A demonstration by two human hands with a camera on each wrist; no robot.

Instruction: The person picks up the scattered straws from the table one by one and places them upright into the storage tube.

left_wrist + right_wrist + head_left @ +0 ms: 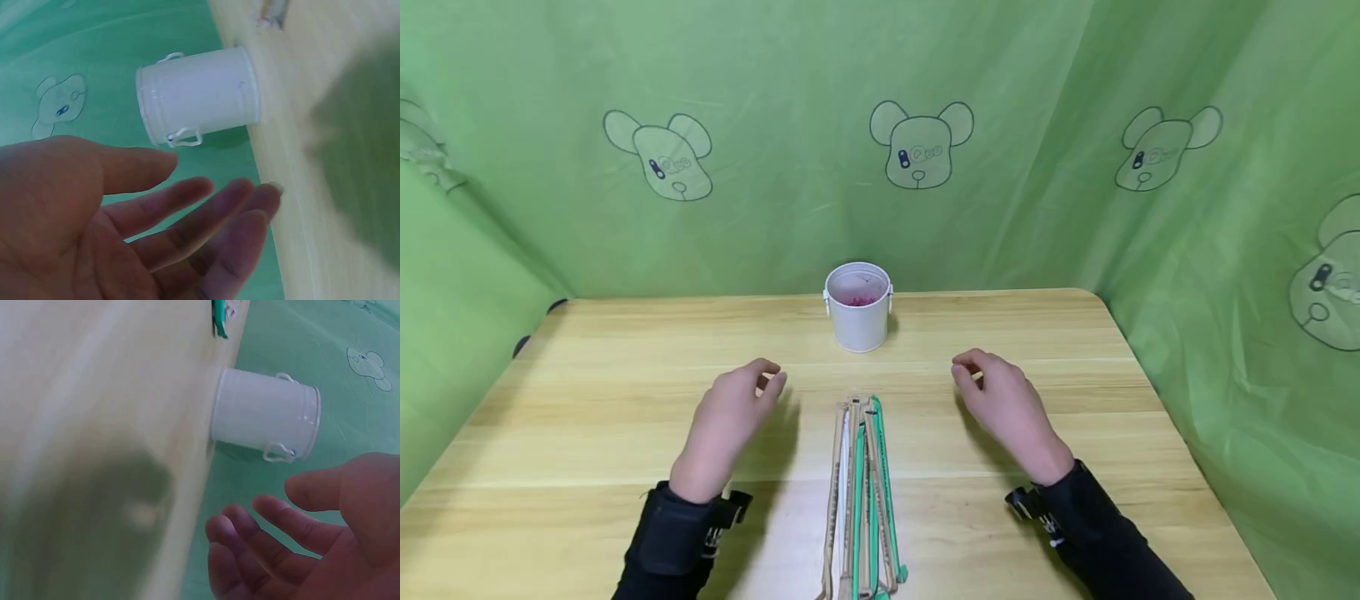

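Note:
My left hand hovers over the table, left of a bundle of long thin sticks in brown, green and white, which look paper-wrapped. On the other side of the bundle is my right hand, also raised above the wood. Fingers of both hands are loosely bent and hold nothing, as the left wrist view shows for the left hand and the right wrist view for the right hand. Behind the bundle stands a white bucket with small side handles; something pinkish-red lies inside, too small to identify.
The wooden table ends at the back against a green curtain printed with bear heads. The curtain also runs along the left and right sides. Each wrist wears a dark cuff with a small camera.

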